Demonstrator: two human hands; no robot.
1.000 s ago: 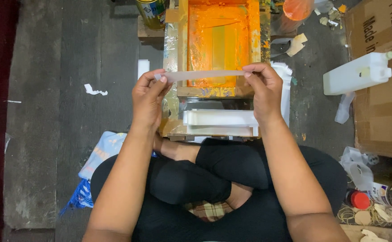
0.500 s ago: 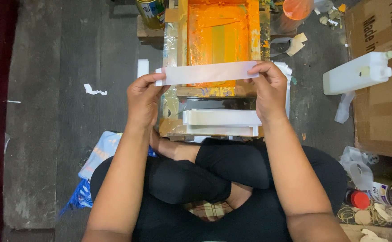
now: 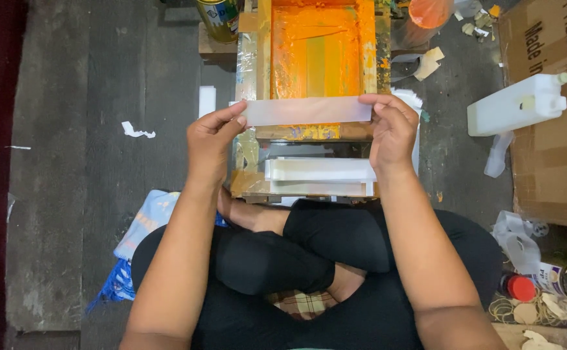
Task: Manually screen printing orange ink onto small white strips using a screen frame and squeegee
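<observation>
A long, pale translucent strip (image 3: 307,111) is held level in the air by both hands, above the near edge of an orange-stained screen frame (image 3: 319,61). The left hand (image 3: 211,144) pinches the strip's left end between thumb and fingertips, the other fingers curled in. The right hand (image 3: 392,129) pinches the right end the same way, its fingers closed over the top edge. Just nearer than the frame, between the wrists, lies a stack of similar pale strips (image 3: 319,170) on a low wooden board. The person sits cross-legged on the floor in black trousers (image 3: 309,253), knees below the stack. On the grey floor (image 3: 89,162) to the left are a small white scrap (image 3: 136,131) and, near the left knee, a blue and white bag (image 3: 142,223). Far left of the frame stands a tin can (image 3: 219,16). To the right, a white plastic jug (image 3: 518,104) lies on its side against a cardboard box (image 3: 555,116). Near right, a red cap (image 3: 520,287) sits among small clutter.
</observation>
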